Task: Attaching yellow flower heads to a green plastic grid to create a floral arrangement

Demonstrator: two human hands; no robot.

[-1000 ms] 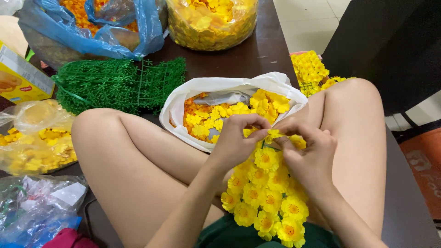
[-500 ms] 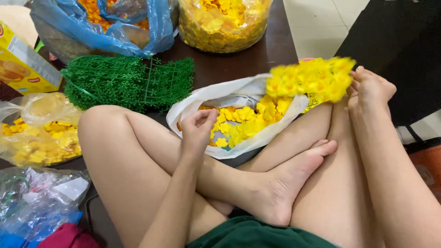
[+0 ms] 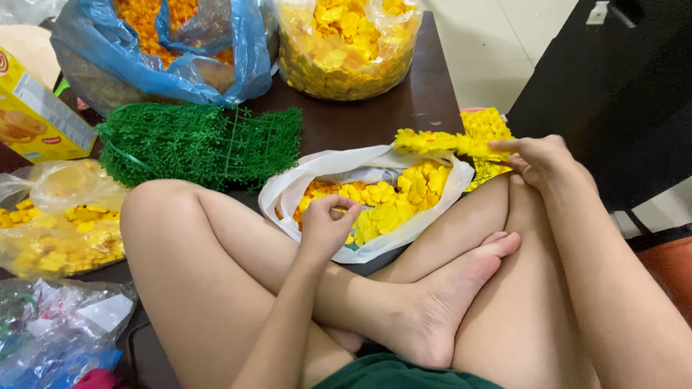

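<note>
I sit cross-legged in front of a white plastic bag (image 3: 295, 189) full of loose yellow artificial flowers (image 3: 393, 205). My right hand (image 3: 542, 160) is out to the right above my knee, gripping one end of a flat panel of yellow flowers (image 3: 450, 142) that hangs over the bag's right edge. My left hand (image 3: 328, 225) hovers at the near rim of the bag, its fingers curled and pinched together; I cannot see whether anything small is between them.
A green plastic mesh mat (image 3: 198, 144) lies behind my left knee. Behind it stand a blue bag of orange flowers (image 3: 155, 50) and a clear bag of yellow flowers (image 3: 346, 47). A yellow box (image 3: 36, 115) and more flower bags (image 3: 61, 223) sit left. More yellow panels (image 3: 486, 124) lie right.
The yellow flower panel went from my lap up and to the right in my right hand, then lower toward the stack at the right. My left hand let go and stays by the bag.
</note>
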